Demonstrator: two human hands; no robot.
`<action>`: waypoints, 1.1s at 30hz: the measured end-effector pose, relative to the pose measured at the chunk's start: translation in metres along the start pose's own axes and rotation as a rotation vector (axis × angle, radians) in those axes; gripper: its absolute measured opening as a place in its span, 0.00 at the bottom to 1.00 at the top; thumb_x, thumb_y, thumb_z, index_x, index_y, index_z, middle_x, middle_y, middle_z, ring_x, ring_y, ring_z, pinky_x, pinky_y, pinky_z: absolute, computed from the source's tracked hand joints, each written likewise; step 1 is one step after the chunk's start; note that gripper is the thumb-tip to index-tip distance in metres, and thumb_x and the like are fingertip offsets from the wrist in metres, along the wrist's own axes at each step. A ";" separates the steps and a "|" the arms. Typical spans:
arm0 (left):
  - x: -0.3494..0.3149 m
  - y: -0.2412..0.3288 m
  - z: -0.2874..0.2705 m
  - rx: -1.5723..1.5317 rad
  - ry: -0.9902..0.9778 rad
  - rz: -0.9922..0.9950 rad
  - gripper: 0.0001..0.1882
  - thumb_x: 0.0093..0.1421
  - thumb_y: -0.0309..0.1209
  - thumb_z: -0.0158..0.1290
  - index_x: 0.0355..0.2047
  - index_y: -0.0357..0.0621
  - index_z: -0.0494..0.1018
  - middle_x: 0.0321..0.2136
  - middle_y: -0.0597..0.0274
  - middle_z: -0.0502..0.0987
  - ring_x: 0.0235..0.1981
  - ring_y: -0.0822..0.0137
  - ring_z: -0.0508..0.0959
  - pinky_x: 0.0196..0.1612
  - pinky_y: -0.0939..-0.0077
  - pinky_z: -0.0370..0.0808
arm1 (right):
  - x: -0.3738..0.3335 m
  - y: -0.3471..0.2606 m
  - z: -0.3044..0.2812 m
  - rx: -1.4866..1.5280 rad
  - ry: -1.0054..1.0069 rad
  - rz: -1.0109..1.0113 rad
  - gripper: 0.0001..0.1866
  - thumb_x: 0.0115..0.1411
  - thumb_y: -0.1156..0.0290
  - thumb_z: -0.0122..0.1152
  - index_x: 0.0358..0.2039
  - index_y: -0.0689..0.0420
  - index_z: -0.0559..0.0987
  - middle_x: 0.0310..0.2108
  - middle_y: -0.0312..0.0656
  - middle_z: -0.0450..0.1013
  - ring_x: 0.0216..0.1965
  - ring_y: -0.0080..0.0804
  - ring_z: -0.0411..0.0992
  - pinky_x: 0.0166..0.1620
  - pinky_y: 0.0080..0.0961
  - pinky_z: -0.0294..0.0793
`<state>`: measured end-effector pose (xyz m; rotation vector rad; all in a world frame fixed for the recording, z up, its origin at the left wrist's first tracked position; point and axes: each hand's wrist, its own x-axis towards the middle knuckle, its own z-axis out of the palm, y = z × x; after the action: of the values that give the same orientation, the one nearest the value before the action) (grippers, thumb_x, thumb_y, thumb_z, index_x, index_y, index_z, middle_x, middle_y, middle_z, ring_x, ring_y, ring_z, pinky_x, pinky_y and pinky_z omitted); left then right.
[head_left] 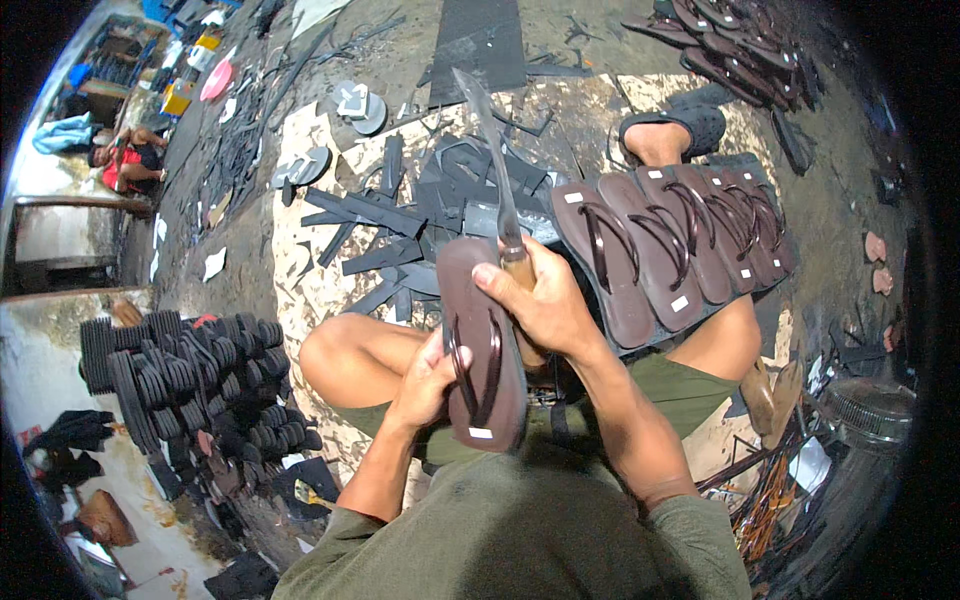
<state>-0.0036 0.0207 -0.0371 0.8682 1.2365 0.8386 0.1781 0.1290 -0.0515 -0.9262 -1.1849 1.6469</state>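
Observation:
A brown flip-flop [468,290] with glossy dark straps is held upright in front of my lap, toe end pointing away from me. My left hand [425,385] is closed around its left edge near the heel half, by the strap. My right hand [550,300] grips the handle of a long knife [500,170], whose worn blade points up and away. The right thumb also presses on the flip-flop's toe end. Several similar brown flip-flops [622,305] lie in a row just right of my right hand, over my right leg.
Black rubber strips [370,215] lie scattered ahead on a pale mat. Stacked black soles [190,380] stand at left; more sandals [730,45] are heaped far right. A foot in a black clog [690,130] is beyond the row. A fan [870,410] lies right; a person [125,165] sits far left.

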 end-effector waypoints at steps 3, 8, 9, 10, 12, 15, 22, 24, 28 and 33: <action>-0.003 0.017 -0.018 -0.430 -0.037 0.161 0.30 0.70 0.53 0.52 0.56 0.38 0.69 0.49 0.59 0.79 0.48 0.72 0.78 0.50 0.72 0.77 | -0.030 -0.029 0.013 -0.245 -0.055 -0.007 0.20 0.64 0.58 0.70 0.45 0.61 0.77 0.31 0.40 0.78 0.34 0.22 0.73 0.40 0.28 0.75; -0.016 0.045 0.002 -0.086 0.165 0.197 0.22 0.72 0.50 0.53 0.44 0.40 0.74 0.37 0.66 0.79 0.40 0.76 0.77 0.45 0.77 0.76 | -0.064 -0.063 0.024 -0.327 -0.134 0.217 0.20 0.65 0.63 0.68 0.51 0.61 0.75 0.35 0.46 0.79 0.34 0.36 0.79 0.41 0.30 0.77; -0.022 0.047 0.001 -0.139 0.152 0.179 0.21 0.72 0.49 0.53 0.44 0.40 0.74 0.36 0.68 0.79 0.39 0.77 0.77 0.44 0.78 0.75 | -0.075 -0.041 0.018 -0.480 -0.096 -0.060 0.19 0.63 0.70 0.68 0.52 0.59 0.74 0.39 0.48 0.79 0.36 0.42 0.81 0.41 0.32 0.79; -0.024 0.045 -0.004 -0.131 0.173 0.177 0.21 0.72 0.49 0.53 0.43 0.41 0.74 0.35 0.69 0.78 0.38 0.78 0.76 0.43 0.79 0.74 | -0.088 -0.020 0.008 -0.596 -0.120 -0.137 0.19 0.61 0.72 0.68 0.52 0.58 0.75 0.39 0.48 0.79 0.36 0.44 0.81 0.40 0.34 0.80; -0.032 0.035 -0.011 -0.121 0.219 0.156 0.21 0.71 0.49 0.54 0.43 0.42 0.74 0.33 0.72 0.76 0.35 0.79 0.74 0.41 0.81 0.73 | -0.112 0.008 -0.009 -0.821 -0.176 -0.280 0.20 0.58 0.77 0.68 0.51 0.57 0.75 0.40 0.48 0.78 0.37 0.49 0.80 0.40 0.36 0.80; -0.040 0.028 -0.007 -0.100 0.229 0.143 0.23 0.70 0.52 0.55 0.42 0.42 0.74 0.31 0.73 0.75 0.33 0.79 0.72 0.39 0.81 0.72 | -0.112 0.014 -0.014 -0.938 -0.159 -0.281 0.21 0.53 0.80 0.68 0.48 0.55 0.75 0.37 0.46 0.76 0.34 0.50 0.78 0.38 0.41 0.80; -0.050 0.030 0.001 -0.028 0.005 0.103 0.25 0.69 0.49 0.58 0.50 0.37 0.76 0.39 0.67 0.81 0.39 0.76 0.77 0.45 0.78 0.75 | -0.040 -0.056 0.010 -0.968 -0.572 -0.269 0.20 0.58 0.65 0.67 0.50 0.54 0.76 0.35 0.52 0.77 0.38 0.57 0.78 0.36 0.49 0.78; -0.042 0.032 0.002 -0.040 -0.008 0.146 0.25 0.69 0.48 0.58 0.52 0.37 0.76 0.39 0.67 0.81 0.39 0.75 0.77 0.45 0.77 0.76 | -0.012 -0.059 0.012 -0.689 -0.583 -0.204 0.18 0.60 0.62 0.68 0.48 0.55 0.78 0.32 0.53 0.79 0.36 0.53 0.80 0.37 0.43 0.78; -0.025 0.033 0.007 0.083 -0.103 0.228 0.24 0.74 0.47 0.48 0.58 0.38 0.71 0.53 0.61 0.75 0.55 0.70 0.73 0.61 0.69 0.68 | -0.009 -0.089 0.003 -0.515 -0.581 0.117 0.22 0.66 0.53 0.66 0.42 0.62 0.81 0.22 0.39 0.74 0.25 0.22 0.69 0.30 0.31 0.71; -0.014 0.032 0.006 -0.438 0.051 0.179 0.31 0.72 0.39 0.53 0.68 0.36 0.59 0.54 0.49 0.77 0.53 0.61 0.79 0.56 0.61 0.77 | -0.023 -0.094 -0.036 -0.093 -0.024 0.214 0.11 0.69 0.63 0.64 0.42 0.57 0.77 0.31 0.32 0.76 0.27 0.17 0.73 0.25 0.17 0.73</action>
<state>-0.0019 0.0217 -0.0019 0.6075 0.9726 1.2269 0.2407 0.1331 0.0313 -1.1276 -1.2212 1.7872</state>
